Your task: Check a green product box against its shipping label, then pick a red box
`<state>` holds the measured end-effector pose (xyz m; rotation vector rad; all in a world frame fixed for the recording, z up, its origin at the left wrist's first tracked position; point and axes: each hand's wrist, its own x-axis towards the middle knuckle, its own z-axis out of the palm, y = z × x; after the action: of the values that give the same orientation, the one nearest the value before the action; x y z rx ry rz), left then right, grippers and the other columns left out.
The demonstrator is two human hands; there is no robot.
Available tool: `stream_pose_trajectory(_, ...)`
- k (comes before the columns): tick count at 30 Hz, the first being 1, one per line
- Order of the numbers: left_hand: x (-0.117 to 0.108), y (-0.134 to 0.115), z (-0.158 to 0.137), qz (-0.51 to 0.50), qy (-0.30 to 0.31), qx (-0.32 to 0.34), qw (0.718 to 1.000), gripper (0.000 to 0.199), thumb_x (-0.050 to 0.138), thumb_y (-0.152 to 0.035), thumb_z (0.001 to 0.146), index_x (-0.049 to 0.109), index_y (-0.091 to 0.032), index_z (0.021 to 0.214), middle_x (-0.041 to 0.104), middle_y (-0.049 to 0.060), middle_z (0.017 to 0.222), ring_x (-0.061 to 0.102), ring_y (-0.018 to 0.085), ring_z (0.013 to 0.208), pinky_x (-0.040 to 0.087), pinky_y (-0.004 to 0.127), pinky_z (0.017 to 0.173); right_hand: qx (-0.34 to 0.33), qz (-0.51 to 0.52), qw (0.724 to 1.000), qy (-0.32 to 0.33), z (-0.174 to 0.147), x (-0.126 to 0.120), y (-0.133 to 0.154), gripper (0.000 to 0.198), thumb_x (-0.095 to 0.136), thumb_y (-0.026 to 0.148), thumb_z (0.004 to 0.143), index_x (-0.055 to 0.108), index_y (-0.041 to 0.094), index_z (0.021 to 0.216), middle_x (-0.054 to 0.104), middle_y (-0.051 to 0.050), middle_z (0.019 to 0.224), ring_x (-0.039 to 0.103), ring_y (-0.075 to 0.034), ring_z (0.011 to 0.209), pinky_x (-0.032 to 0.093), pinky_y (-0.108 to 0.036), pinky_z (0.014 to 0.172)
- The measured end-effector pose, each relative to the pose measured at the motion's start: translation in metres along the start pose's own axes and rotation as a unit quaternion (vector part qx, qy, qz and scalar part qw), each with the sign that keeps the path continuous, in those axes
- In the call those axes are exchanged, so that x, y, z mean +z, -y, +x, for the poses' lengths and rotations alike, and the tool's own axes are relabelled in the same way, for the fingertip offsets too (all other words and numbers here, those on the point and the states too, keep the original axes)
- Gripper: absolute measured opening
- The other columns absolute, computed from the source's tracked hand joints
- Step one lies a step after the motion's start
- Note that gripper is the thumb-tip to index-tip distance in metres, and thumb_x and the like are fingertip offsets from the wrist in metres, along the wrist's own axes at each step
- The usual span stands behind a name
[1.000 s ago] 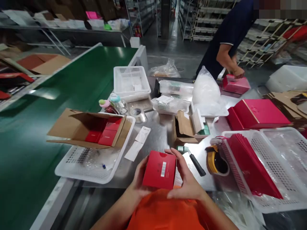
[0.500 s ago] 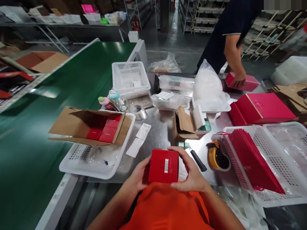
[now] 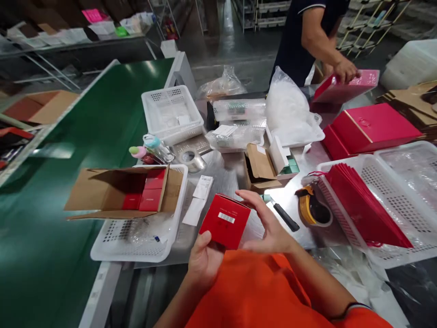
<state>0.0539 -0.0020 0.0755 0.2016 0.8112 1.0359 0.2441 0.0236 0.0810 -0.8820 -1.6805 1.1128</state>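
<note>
A small red box [image 3: 223, 230] with a white barcode label is tilted in front of my chest. My left hand [image 3: 206, 255] grips its lower left corner, thumb on the face and the other fingers underneath. Beside its right edge, my right hand [image 3: 268, 225] is open, fingers and thumb spread apart; whether a fingertip touches the box I cannot tell. To the left, an open cardboard carton [image 3: 99, 189] with several similar red boxes [image 3: 150, 200] rests on a white basket [image 3: 136, 253]. Paper slips [image 3: 198, 200] lie between the basket and the held box.
A black-handled cutter [image 3: 286, 217] and a yellow tape dispenser [image 3: 312, 207] lie to the right, by a basket of red bags [image 3: 367, 205]. A green conveyor [image 3: 112, 123] runs along the left. Across the table, a co-worker's hand [image 3: 345, 70] holds a pink-red box [image 3: 355, 86].
The red box has turned, its barcode now lying nearly crosswise. My right hand has opened away from its side while my left holds on. The co-worker's box has been tipped up.
</note>
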Motion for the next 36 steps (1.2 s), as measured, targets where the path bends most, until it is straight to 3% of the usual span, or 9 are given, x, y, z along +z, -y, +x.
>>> stream_pose_trajectory(3, 0.013, -0.002, -0.006, 0.014, -0.038, 0.035, 0.999, 0.070, 0.083, -0.051, 0.062, 0.068, -0.030, 0.127, 0.076, 0.005, 0.119, 0.061, 0.037, 0.128, 0.053, 0.051, 0.107, -0.003, -0.055, 0.998, -0.026, -0.007, 0.019, 0.009, 0.110, 0.083, 0.066, 0.069, 0.026, 0.027, 0.155, 0.036, -0.015, 0.154, 0.036, -0.035, 0.146, 0.032, -0.054, 0.122)
stream_pose_trajectory(10, 0.017, 0.006, -0.010, 0.024, -0.113, 0.044, 0.992, 0.069, 0.085, -0.043, 0.054, 0.071, -0.028, 0.120, 0.076, 0.006, 0.118, 0.061, 0.040, 0.127, 0.053, 0.052, 0.106, -0.012, -0.088, 0.992, -0.093, -0.007, 0.036, 0.007, 0.100, 0.083, 0.046, 0.075, 0.020, 0.030, 0.151, 0.039, -0.013, 0.146, 0.045, -0.032, 0.137, 0.041, -0.052, 0.116)
stream_pose_trajectory(16, 0.020, 0.004, -0.009, 0.029, -0.090, 0.047, 0.994, 0.064, 0.083, -0.038, 0.054, 0.072, -0.026, 0.116, 0.073, 0.008, 0.124, 0.057, 0.041, 0.131, 0.052, 0.054, 0.107, -0.007, -0.094, 0.990, -0.107, -0.004, 0.041, 0.007, 0.092, 0.081, 0.039, 0.075, 0.025, 0.029, 0.147, 0.043, -0.012, 0.142, 0.048, -0.031, 0.133, 0.043, -0.051, 0.114)
stream_pose_trajectory(25, 0.000, 0.008, -0.003, -0.020, -0.096, 0.027, 0.995, 0.065, 0.084, -0.043, 0.060, 0.068, -0.029, 0.121, 0.073, 0.007, 0.124, 0.060, 0.036, 0.128, 0.052, 0.050, 0.108, 0.085, -0.069, 0.986, -0.124, -0.004, 0.055, -0.001, 0.101, 0.088, 0.038, 0.067, 0.026, 0.027, 0.146, 0.041, -0.014, 0.145, 0.051, -0.031, 0.130, 0.045, -0.049, 0.113)
stream_pose_trajectory(36, -0.026, -0.003, 0.011, -0.042, -0.065, -0.003, 0.997, 0.069, 0.085, -0.045, 0.059, 0.068, -0.029, 0.124, 0.071, 0.008, 0.128, 0.064, 0.034, 0.121, 0.052, 0.050, 0.105, 0.080, -0.129, 0.977, -0.153, 0.008, 0.077, -0.014, 0.087, 0.084, 0.036, 0.069, 0.035, 0.027, 0.140, 0.050, -0.012, 0.136, 0.055, -0.030, 0.126, 0.050, -0.048, 0.107)
